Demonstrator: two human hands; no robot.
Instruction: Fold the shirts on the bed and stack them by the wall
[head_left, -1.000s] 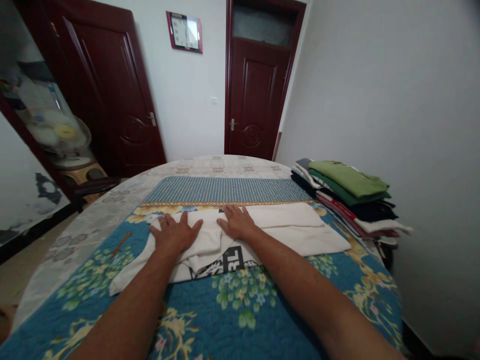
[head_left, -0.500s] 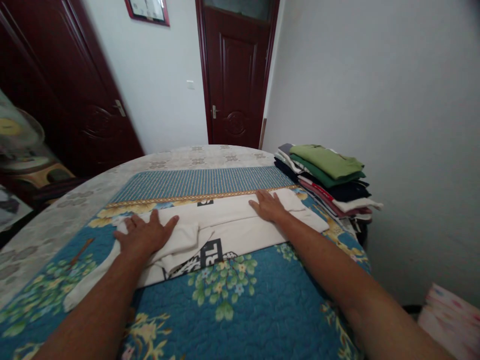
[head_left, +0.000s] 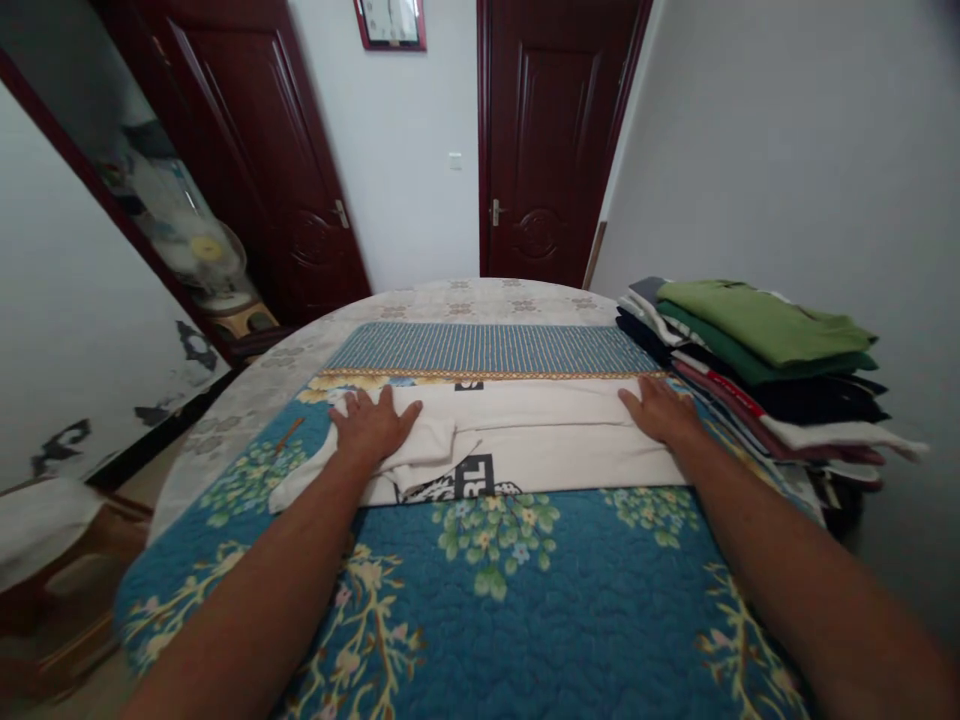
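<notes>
A white shirt (head_left: pixel 555 452) with black printed lettering lies folded into a long strip across the blue floral quilted cover (head_left: pixel 585 600). My left hand (head_left: pixel 373 425) rests with fingers spread on the shirt's left end, by a folded sleeve portion. One white sleeve end pokes out to the left beneath that wrist. On the shirt's right end lies my right hand (head_left: pixel 661 408), palm down, its thumb apart from the other fingers. Neither hand is closed around the fabric. The right hand and wrist cover part of the shirt's right edge.
A tall stack of folded clothes (head_left: pixel 765 330), green on top, stands at the table's right side near the wall. Under the quilt, a patterned tablecloth (head_left: pixel 420 300) covers the round table. A wooden chair (head_left: pixel 67 560) is at the lower left, and two dark red doors (head_left: pixel 559 150) stand behind.
The view has swung left, so everything appears farther right. My right hand has slid outward toward the shirt's right end, while my left hand stays on the left end.
</notes>
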